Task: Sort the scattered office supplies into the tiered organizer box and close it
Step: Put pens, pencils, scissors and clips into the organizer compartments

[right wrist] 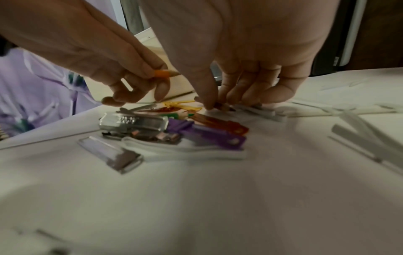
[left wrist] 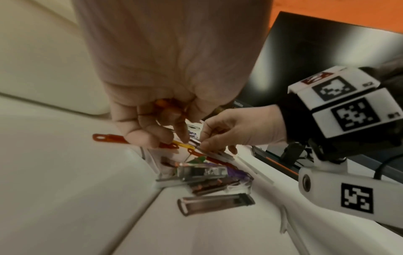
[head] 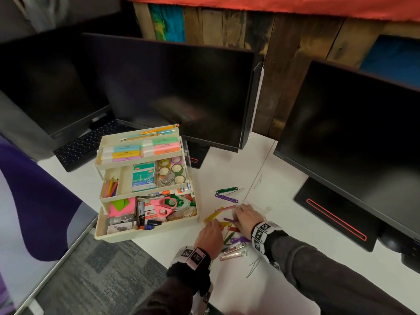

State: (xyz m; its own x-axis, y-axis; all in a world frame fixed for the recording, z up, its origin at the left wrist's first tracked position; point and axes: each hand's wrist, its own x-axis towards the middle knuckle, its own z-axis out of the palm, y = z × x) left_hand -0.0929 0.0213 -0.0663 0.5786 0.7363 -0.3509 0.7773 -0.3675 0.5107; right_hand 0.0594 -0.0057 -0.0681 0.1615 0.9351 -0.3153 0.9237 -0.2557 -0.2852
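Note:
The cream tiered organizer box (head: 102,233) stands open on the white desk, its trays holding erasers, staples, tape rolls and scissors. To its right lies a pile of coloured fastener clips (head: 229,233). My left hand (head: 216,225) is at the pile's left. It holds an orange pencil (right wrist: 163,73) in curled fingers while its fingertips (left wrist: 150,139) touch a yellow clip (left wrist: 185,145). My right hand (head: 236,220) reaches in from the right and pinches a thin fastener strip (right wrist: 222,106) at the pile's top. A purple clip (right wrist: 209,134) and a red clip (left wrist: 109,138) lie loose.
A green clip (head: 226,190) and another purple clip (head: 226,197) lie apart, further back. A clear stapler (right wrist: 133,121) and metal bars (head: 233,255) sit at the pile's near side. Two dark monitors (head: 177,92) stand behind, a keyboard (head: 84,146) at left. The desk edge (head: 147,248) runs near the box.

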